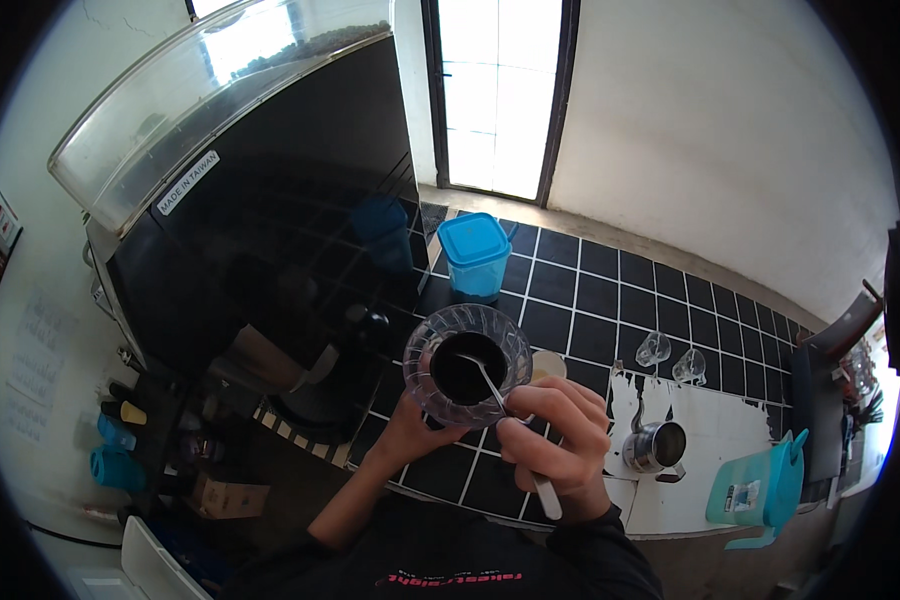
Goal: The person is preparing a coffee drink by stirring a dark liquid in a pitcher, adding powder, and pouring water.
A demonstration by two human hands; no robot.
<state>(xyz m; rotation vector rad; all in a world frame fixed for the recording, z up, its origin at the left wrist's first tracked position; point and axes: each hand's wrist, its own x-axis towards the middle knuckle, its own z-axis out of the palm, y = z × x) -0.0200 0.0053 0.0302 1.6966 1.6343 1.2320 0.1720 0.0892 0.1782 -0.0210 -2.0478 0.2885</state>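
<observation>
My left hand (pixel 410 433) is closed round a clear ribbed glass (pixel 510 340) of dark liquid (pixel 460 380), held up over the black tiled counter (pixel 595 255). My right hand (pixel 560 445) grips a metal spoon (pixel 546 492), whose upper end dips into the liquid. Partly hidden behind the glass is a pale, tan round container (pixel 548 363). To the right of my right hand a stainless steel pot (pixel 655 445) rests on a chipped white board (pixel 730 420). The blue lidded plastic container (pixel 475 255) stands beyond the glass.
A large black machine (pixel 300 170) with a clear top fills the left. Two small glasses (pixel 670 355) stand at right, a teal pitcher (pixel 745 490) near the front edge. A glass door (pixel 495 100) is beyond; a cardboard box (pixel 228 497) sits low at left.
</observation>
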